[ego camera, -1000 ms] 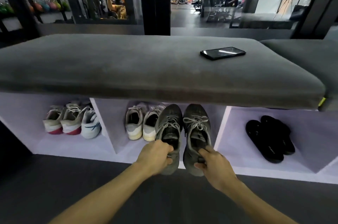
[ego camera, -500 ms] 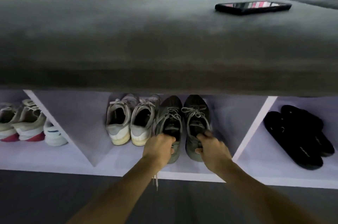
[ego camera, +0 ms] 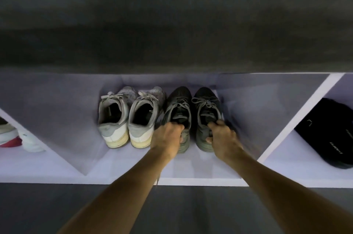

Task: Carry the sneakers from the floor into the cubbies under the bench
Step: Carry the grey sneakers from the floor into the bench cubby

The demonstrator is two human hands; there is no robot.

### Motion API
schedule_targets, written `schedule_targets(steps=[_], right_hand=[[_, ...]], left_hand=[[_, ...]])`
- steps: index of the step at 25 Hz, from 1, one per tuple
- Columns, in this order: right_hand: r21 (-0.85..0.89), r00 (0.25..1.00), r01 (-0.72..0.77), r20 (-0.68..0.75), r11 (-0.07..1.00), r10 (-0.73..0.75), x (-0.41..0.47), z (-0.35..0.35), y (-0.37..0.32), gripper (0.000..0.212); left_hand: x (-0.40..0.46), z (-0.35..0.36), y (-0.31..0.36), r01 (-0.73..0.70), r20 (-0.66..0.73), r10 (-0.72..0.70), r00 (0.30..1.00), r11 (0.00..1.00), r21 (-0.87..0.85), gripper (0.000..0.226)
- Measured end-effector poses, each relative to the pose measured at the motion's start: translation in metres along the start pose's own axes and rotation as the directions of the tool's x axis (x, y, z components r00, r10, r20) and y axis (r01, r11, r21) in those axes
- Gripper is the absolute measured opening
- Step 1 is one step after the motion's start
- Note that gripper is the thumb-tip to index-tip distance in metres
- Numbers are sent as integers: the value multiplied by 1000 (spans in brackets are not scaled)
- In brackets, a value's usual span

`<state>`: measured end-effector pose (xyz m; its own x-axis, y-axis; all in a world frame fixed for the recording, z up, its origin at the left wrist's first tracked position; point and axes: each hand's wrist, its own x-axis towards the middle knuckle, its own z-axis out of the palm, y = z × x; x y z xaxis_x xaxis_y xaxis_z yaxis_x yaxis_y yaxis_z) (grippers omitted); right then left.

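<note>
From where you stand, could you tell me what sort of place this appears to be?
Probably a shoe-changing spot: a padded bench over white cubbies, holding pale sneakers, and both hands gripping grey sneakers.

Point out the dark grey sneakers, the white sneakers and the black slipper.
dark grey sneakers point(ego camera: 207, 108): head view, laces of the right shoe.
white sneakers point(ego camera: 112, 130): head view, heel of the left shoe.
black slipper point(ego camera: 324, 130): head view, strap.

Left hand point(ego camera: 168, 138), right hand point(ego camera: 223, 136) — both clenched
</note>
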<state>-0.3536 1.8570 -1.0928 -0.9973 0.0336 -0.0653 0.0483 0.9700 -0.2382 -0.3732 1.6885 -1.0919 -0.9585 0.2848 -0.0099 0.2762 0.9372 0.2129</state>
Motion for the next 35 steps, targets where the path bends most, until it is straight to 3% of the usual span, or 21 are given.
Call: schedule_targets(steps=[3, 8, 12, 22, 28, 35], right_hand=[[-17, 998, -26, -65, 1000, 25, 5, 2, 3, 36], [66, 996, -5, -87, 998, 11, 5, -4, 8, 53], [71, 993, 71, -100, 995, -64, -5, -15, 4, 57], [22, 972, 206, -120, 978, -202, -74, -77, -10, 57], [-28, 934, 316, -164, 948, -316, -153, -148, -19, 51], [-29, 920, 353, -173, 935, -352, -244, -249, -38, 52]], left_hand=[[9, 2, 3, 27, -30, -26, 999, 1000, 14, 21], [7, 1, 8, 31, -8, -30, 1000, 993, 110, 57], [-3, -5, 8, 3, -18, -1, 1000, 994, 109, 68], [-64, -65, 33, -25, -61, 32, 998, 994, 107, 66], [-138, -143, 75, -25, -98, 36, 995, 994, 111, 62], [-218, -251, 126, -53, -166, 78, 983, 988, 147, 58]])
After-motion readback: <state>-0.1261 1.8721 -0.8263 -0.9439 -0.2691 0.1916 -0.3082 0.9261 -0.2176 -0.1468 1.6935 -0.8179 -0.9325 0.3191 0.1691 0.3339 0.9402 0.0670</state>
